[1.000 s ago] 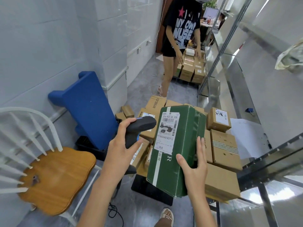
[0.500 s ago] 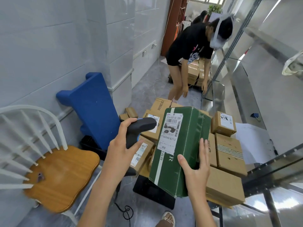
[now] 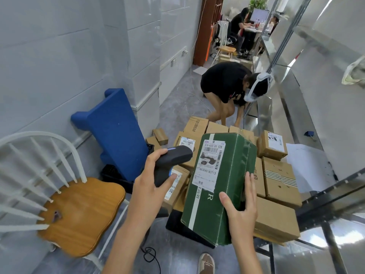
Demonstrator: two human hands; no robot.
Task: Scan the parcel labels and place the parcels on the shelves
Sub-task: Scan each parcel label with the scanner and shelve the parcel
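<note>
White shipping label (image 3: 209, 161) on green parcel (image 3: 219, 186): "516-K20-00 028" at top, barcode beneath, "YT7603040183713" lower down; remaining small print illegible. Green parcel face, at 6 o'clock from the label: white letter "R" beside blurred characters. Brown carton (image 3: 196, 125) at 12 o'clock from the parcel: "CECBEAR" printed on its side. Other carton labels unreadable.

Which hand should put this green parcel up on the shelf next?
Probably the right hand: it already grips the green parcel, and the metal shelves stand on that side. The left hand holds the scanner.
</note>
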